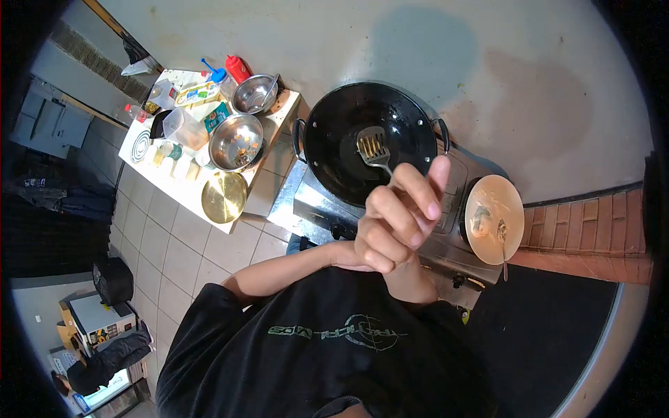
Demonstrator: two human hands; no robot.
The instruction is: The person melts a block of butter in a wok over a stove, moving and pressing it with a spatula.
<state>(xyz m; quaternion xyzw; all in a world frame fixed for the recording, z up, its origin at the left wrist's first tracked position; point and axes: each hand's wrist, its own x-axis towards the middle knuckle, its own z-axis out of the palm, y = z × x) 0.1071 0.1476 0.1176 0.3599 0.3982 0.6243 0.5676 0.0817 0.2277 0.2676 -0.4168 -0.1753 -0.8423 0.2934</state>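
In the head view, my right hand is raised close to the camera with its fingers bent. It appears closed around the handle of a slotted turner; the grip itself is hidden behind the fingers. The turner's slotted head shows over a dark wok with two loop handles. That wok sits on the left side of a steel gas stove, its inside dark and shiny. My left forearm runs in from the left, and its hand is mostly hidden behind the right hand. I cannot make out its fingers.
A pale orange bowl with residue and a spoon sits at the stove's right. On the white table to the left stand steel bowls, a golden lid, a red squeeze bottle and a plastic container. A wall rises behind.
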